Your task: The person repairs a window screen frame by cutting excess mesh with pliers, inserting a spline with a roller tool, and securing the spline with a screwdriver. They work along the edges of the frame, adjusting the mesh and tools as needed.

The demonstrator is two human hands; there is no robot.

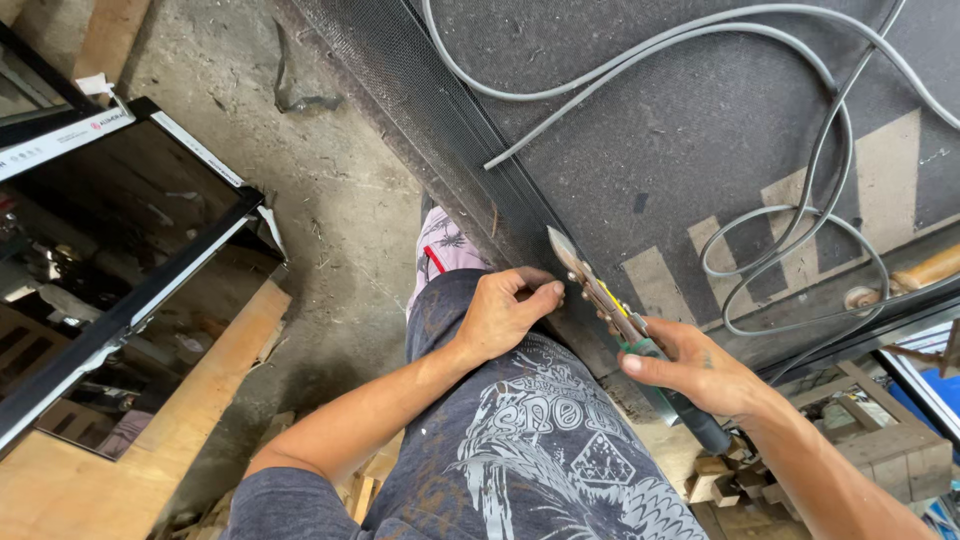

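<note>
Gripping snips [600,295] in right hand [700,370]

Soft, even daylight is falling on my work, throwing only faint shadows under my left hand [500,312] and right hand [700,375]. The glass panel [120,270] at the frame's left is reflecting murky glare. Everything is staying sharp, though the wide lens is bending lines at the edges.

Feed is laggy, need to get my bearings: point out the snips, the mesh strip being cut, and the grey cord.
snips [600,297]: head view, on the blades' pivot area above the right hand.
mesh strip [440,120]: head view, on the dark mesh along the panel's edge.
grey cord [800,215]: head view, on the loop lying on the panel.
</note>
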